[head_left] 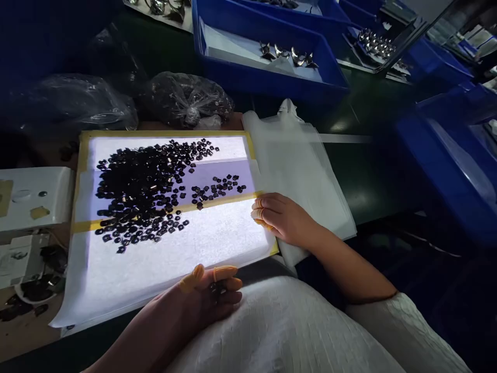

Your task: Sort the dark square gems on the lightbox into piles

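A lit white light panel (217, 238) with yellow tape edges lies in front of me. A dense pile of small dark pieces (135, 181) covers its left and upper part, and a looser group of the same pieces (219, 189) sits to the right. My left hand (212, 290) is palm up below the panel's front edge, its fingers curled around a few small dark pieces (218, 288). My right hand (281, 217) rests at the panel's right edge, fingers bent and together; whatever they pinch, if anything, is hidden. Orange finger cots cover some fingertips on both hands.
A stack of translucent sheets (298, 171) lies right of the panel. Behind are a tied plastic bag (190, 98) and a blue tray (272, 77) with shiny metal parts (298, 57). A white box (34, 197) stands at the left; more blue trays (446, 155) are at the right.
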Demonstrator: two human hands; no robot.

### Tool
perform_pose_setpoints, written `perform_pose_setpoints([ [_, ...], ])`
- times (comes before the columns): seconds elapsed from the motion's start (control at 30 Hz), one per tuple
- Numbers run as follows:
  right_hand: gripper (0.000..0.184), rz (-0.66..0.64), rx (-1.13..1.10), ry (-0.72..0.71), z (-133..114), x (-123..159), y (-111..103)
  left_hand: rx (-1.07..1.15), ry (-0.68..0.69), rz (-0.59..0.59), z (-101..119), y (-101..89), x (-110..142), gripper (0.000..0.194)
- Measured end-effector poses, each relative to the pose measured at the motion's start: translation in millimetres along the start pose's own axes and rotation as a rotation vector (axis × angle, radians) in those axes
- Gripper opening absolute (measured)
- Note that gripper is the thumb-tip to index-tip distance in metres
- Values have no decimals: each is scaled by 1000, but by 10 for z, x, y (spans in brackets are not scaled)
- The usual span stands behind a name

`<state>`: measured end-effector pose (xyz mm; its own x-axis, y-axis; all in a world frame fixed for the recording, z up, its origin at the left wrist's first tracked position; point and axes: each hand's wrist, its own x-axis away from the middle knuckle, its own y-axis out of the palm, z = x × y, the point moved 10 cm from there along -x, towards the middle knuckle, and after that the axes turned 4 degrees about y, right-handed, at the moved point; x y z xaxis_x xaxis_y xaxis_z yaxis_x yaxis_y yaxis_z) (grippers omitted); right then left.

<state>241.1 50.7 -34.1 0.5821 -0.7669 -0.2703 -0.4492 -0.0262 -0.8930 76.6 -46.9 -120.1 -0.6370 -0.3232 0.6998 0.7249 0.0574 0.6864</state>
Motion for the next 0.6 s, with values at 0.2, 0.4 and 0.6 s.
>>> perform_pose_setpoints([
  [0.2, 17, 183, 164, 411, 834, 507, -456, -12, 28, 41, 42, -22, 29, 44],
  [0.4, 24, 385, 158, 495, 757, 735, -782, 70, 302, 193, 499, -65, 252, 39],
  [0.6, 30, 326, 151, 538, 841, 894, -694, 145, 1196, 364, 2065, 17, 1355, 39],
])
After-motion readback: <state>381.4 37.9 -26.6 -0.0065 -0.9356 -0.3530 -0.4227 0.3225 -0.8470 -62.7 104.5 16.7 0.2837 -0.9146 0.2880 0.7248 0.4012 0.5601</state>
